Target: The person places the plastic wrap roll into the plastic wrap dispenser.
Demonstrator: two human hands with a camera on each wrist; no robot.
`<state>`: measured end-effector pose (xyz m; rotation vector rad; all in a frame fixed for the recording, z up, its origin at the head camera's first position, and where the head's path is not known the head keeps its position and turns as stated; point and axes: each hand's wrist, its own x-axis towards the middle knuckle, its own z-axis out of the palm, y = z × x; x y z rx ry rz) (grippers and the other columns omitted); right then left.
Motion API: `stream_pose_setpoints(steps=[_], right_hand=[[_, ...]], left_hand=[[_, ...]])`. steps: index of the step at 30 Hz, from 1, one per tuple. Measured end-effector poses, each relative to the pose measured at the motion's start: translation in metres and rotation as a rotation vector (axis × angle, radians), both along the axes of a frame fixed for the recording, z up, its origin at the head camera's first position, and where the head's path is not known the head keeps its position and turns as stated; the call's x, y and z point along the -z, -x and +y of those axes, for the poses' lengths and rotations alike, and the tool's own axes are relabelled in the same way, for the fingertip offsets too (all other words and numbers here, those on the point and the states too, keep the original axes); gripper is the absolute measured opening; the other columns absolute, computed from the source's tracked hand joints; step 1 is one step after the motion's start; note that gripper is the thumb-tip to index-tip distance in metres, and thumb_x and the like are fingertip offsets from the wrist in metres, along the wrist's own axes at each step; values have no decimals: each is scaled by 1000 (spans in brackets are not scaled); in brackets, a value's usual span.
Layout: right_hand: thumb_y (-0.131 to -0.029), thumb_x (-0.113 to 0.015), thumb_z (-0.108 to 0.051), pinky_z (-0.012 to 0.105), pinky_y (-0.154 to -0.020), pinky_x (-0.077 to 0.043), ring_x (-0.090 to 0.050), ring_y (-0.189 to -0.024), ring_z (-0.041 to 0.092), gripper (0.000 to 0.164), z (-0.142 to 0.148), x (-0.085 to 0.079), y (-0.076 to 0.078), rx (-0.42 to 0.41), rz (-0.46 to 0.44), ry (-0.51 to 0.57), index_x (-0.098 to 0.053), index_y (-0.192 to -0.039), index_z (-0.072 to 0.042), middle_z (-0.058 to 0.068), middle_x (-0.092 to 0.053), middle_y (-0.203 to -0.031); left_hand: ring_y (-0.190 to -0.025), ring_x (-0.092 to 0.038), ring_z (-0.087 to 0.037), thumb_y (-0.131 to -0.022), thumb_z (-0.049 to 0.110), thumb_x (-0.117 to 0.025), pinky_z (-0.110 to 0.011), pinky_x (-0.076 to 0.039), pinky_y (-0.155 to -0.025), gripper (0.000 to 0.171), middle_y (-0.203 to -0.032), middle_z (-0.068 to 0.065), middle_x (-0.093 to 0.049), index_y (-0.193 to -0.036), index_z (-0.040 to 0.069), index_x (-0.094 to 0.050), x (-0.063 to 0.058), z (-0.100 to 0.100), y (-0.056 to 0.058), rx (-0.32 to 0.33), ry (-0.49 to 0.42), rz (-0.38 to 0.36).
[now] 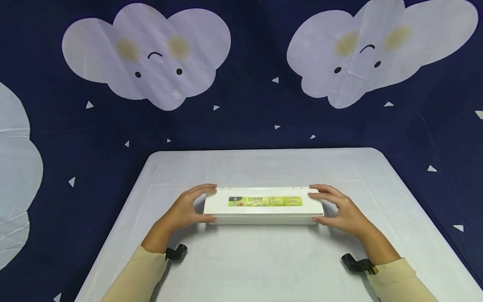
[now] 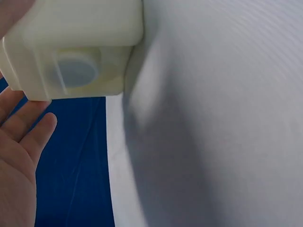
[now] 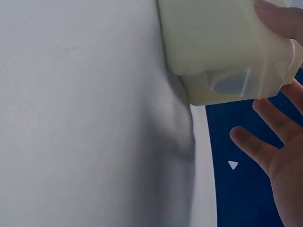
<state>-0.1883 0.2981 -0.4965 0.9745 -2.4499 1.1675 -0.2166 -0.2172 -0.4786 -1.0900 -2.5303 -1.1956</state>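
Note:
A long white cling film box (image 1: 264,211) lies on the table, lid down, with a yellow-green label (image 1: 265,201) on top. My left hand (image 1: 184,211) holds its left end, thumb on the near side and fingers on the far top edge. At the right end, my right hand (image 1: 345,210) grips in the same way. Both wrist views show the box's end walls, each with a recess and a round grey-blue shape inside. In those views some fingers are spread beyond the box, apart from it.
A white cloth covers the table (image 1: 260,264). Behind it hangs a dark blue curtain (image 1: 249,121) with clouds and small triangles. A black wrist mount (image 1: 176,252) sits at the left cuff, another black mount (image 1: 356,264) at the right.

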Motion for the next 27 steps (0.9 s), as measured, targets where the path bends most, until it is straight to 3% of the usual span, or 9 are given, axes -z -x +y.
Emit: stream_pose_setpoints(steps=[3, 7, 12, 16, 21, 27], right_hand=[[-71, -99, -3, 30, -116, -36, -45, -143, 26, 83, 0, 4, 1, -18, -70, 38, -62, -145, -5, 15, -50, -154], [-76, -96, -2, 32, -111, -43, -43, -143, 21, 98, -1, 10, 2, -39, -230, 128, -44, -159, -5, 17, -40, -161], [-80, -95, -6, 27, -111, -40, -47, -140, 22, 104, -3, 17, 4, -44, -365, 188, -35, -164, -12, 15, -40, -160], [-78, -96, -7, 26, -112, -40, -49, -138, 21, 104, -3, 18, 4, -46, -400, 217, -36, -164, -12, 11, -42, -158], [-77, -96, -8, 24, -111, -39, -49, -138, 17, 105, -4, 19, 4, -23, -399, 206, -37, -164, -12, 12, -42, -160], [-76, -98, -13, 19, -106, -42, -53, -134, 35, 105, -5, 15, 4, 34, -437, 177, -39, -164, -14, 16, -44, -159]], left_hand=[[-140, -51, -29, -66, 31, -104, -47, -40, -114, 91, -151, -5, -57, -145, 9, -62, 3, -1, -1, -25, 6, -47], [-145, -45, -27, -68, 33, -103, -51, -36, -116, 99, -156, -1, -51, -152, 10, -55, 9, -2, 0, -48, 6, -115], [-150, -37, -22, -71, 38, -101, -52, -30, -120, 102, -161, 6, -44, -157, 21, -50, 16, -3, 1, -60, -15, -210], [-152, -31, -18, -70, 35, -102, -52, -26, -121, 100, -163, 11, -41, -156, 28, -51, 19, -3, 3, -48, -59, -286], [-153, -28, -15, -69, 29, -103, -45, -25, -122, 104, -165, 14, -37, -158, 24, -50, 22, -4, 2, -43, -115, -348], [-147, -43, -26, -71, 15, -101, -45, -37, -116, 103, -166, 4, -38, -159, 13, -48, 24, -1, 1, -14, -180, -383]])
